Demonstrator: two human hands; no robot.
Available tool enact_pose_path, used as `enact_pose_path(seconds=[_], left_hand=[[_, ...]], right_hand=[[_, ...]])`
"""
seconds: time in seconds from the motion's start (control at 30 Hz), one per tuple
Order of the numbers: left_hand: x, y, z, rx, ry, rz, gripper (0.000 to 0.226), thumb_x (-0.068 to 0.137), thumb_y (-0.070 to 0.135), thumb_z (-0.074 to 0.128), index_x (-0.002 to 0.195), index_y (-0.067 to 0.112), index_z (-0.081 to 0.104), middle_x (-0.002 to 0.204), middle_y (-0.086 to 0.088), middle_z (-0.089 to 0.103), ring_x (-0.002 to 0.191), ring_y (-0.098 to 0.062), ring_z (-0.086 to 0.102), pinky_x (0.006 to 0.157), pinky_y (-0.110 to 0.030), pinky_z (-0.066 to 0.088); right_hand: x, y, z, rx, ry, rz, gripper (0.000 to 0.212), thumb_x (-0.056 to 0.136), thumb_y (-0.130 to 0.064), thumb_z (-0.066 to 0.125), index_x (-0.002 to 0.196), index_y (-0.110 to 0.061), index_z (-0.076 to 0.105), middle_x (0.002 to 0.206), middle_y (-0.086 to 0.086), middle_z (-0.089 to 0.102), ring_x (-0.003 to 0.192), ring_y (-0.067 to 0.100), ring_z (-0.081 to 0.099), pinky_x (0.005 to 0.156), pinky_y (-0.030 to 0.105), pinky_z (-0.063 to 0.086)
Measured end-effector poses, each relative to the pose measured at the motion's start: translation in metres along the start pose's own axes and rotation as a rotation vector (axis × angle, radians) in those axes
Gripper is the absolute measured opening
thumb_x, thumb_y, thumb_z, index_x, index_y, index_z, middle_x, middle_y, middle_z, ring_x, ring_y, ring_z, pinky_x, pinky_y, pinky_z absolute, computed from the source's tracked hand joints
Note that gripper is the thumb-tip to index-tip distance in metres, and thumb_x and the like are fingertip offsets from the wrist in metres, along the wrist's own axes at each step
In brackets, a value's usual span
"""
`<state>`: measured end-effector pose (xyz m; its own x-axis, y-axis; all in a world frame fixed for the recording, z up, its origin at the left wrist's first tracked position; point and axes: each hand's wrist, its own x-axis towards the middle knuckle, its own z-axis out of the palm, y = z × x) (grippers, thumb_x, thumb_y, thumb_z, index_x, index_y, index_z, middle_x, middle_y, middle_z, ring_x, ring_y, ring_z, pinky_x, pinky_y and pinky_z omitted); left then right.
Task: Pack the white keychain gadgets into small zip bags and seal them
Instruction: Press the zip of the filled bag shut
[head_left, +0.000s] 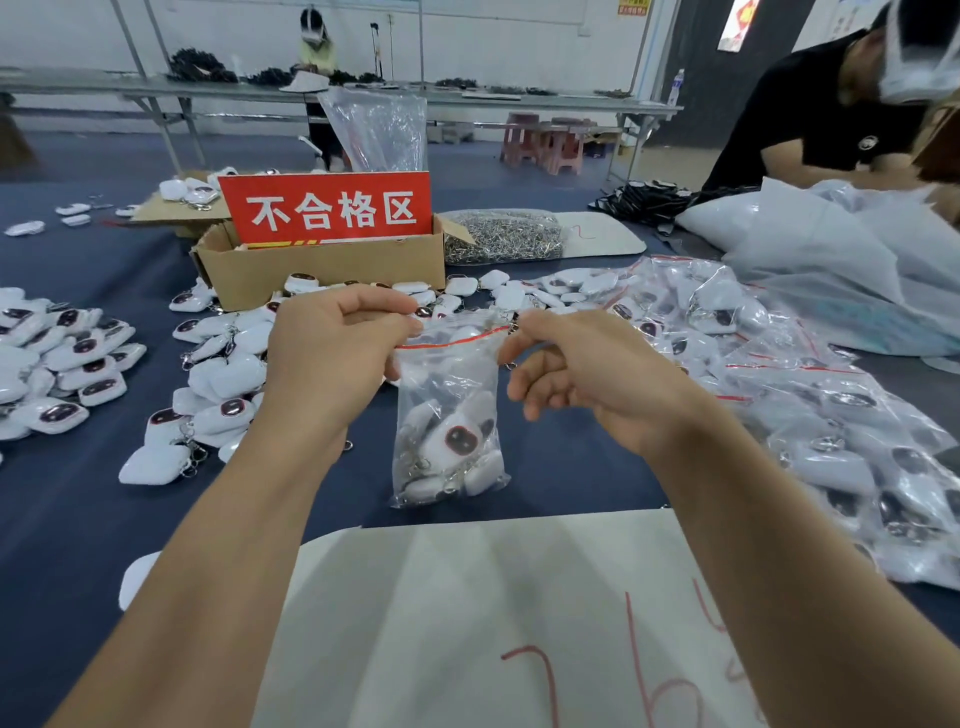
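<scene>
Person, head view. Left hand (332, 353) and right hand (587, 371): both bare. Left forearm (218, 545) and right forearm (769, 530): bare along whole visible length, wrist to lower frame edge. Forearms slender, smooth in outline, looking broader near camera in wide-angle view. Wrists narrow. Knuckles form low ridges on back of left hand. Fingers slim; nails too small to judge. Upper arms and torso outside frame; clothing cannot be told.
</scene>
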<state>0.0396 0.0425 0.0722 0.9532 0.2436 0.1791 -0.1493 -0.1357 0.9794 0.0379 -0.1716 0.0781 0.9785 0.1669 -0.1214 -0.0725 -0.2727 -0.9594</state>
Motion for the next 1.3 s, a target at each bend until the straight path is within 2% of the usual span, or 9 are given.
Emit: enact_pose_path(seconds=[0.17,0.33,0.43,0.53,0.67,0.93,1.07,1.2,1.3], left_hand=[[-0.002,0.003,0.0,-0.003,-0.039,0.008,0.019,0.062,0.023,0.069,0.075,0.032,0.08,0.075,-0.003,0.077,0.048,-0.011,0.052,0.061,-0.029,0.05],[0.003,-0.002,-0.004,0.026,-0.058,0.035,0.024,0.083,0.005,0.07,0.074,0.025,0.08,0.075,-0.006,0.076,0.049,-0.011,0.052,0.048,-0.016,0.043],[0.008,-0.004,-0.016,0.002,-0.214,0.03,0.009,0.083,0.02,0.081,0.088,0.027,0.082,0.088,-0.003,0.079,0.061,-0.012,0.057,0.058,-0.017,0.049],[0.009,-0.014,-0.03,0.022,-0.358,0.054,0.041,0.065,0.016,0.088,0.104,0.025,0.079,0.096,0.004,0.079,0.074,-0.008,0.064,0.073,-0.015,0.055],[0.008,-0.021,-0.025,-0.071,-0.287,0.029,0.029,0.077,-0.006,0.077,0.081,0.022,0.083,0.075,0.005,0.076,0.065,-0.005,0.064,0.062,-0.013,0.05],[0.002,-0.024,-0.012,-0.178,-0.332,-0.013,0.013,0.069,0.016,0.079,0.082,0.017,0.084,0.09,-0.004,0.08,0.085,-0.011,0.075,0.074,-0.017,0.055],[0.004,-0.026,-0.016,-0.199,-0.371,-0.001,0.014,0.069,0.019,0.079,0.082,0.014,0.083,0.084,-0.003,0.079,0.07,-0.003,0.069,0.064,-0.01,0.049],[0.005,-0.029,-0.016,-0.177,-0.366,-0.035,0.036,0.063,0.024,0.092,0.091,0.004,0.081,0.108,-0.032,0.07,0.089,-0.02,0.052,0.076,-0.029,0.034],[0.005,-0.029,-0.013,-0.237,-0.353,-0.069,0.018,0.069,0.023,0.081,0.081,0.01,0.083,0.099,-0.026,0.065,0.089,-0.024,0.043,0.076,-0.033,0.031]], right_hand=[[-0.003,0.008,0.003,-0.007,0.101,-0.092,0.01,0.085,-0.006,0.069,0.095,-0.01,0.073,0.07,0.004,0.072,0.058,0.016,0.062,0.062,0.022,0.041],[0.001,0.008,0.014,-0.116,0.201,-0.16,0.004,0.086,-0.015,0.077,0.087,-0.018,0.074,0.065,-0.002,0.065,0.061,0.013,0.05,0.065,0.03,0.042],[0.002,0.013,0.014,-0.012,0.263,-0.213,0.02,0.087,-0.011,0.077,0.068,-0.016,0.074,0.064,0.001,0.063,0.061,0.013,0.048,0.068,0.032,0.043],[0.001,0.02,0.015,0.105,0.287,-0.244,0.023,0.088,-0.008,0.076,0.066,-0.016,0.076,0.065,0.0,0.065,0.064,0.012,0.05,0.068,0.025,0.045],[0.0,0.034,0.024,0.315,0.27,-0.323,0.027,0.088,-0.003,0.072,0.067,-0.019,0.072,0.069,0.0,0.064,0.073,0.013,0.053,0.072,0.021,0.046],[-0.006,0.054,0.041,0.552,0.324,-0.368,0.023,0.094,-0.007,0.065,0.072,-0.013,0.068,0.073,0.006,0.066,0.074,0.017,0.057,0.072,0.026,0.046],[-0.012,0.058,0.043,0.503,0.368,-0.42,0.018,0.096,-0.011,0.067,0.079,-0.012,0.071,0.073,0.004,0.069,0.072,0.013,0.061,0.072,0.023,0.05],[-0.013,0.056,0.04,0.613,0.366,-0.382,0.02,0.094,-0.007,0.071,0.081,-0.02,0.079,0.076,0.004,0.073,0.073,0.015,0.064,0.075,0.026,0.053],[-0.015,0.056,0.038,0.658,0.337,-0.361,0.024,0.092,-0.002,0.07,0.078,-0.018,0.08,0.076,0.006,0.073,0.072,0.018,0.064,0.075,0.027,0.054]])
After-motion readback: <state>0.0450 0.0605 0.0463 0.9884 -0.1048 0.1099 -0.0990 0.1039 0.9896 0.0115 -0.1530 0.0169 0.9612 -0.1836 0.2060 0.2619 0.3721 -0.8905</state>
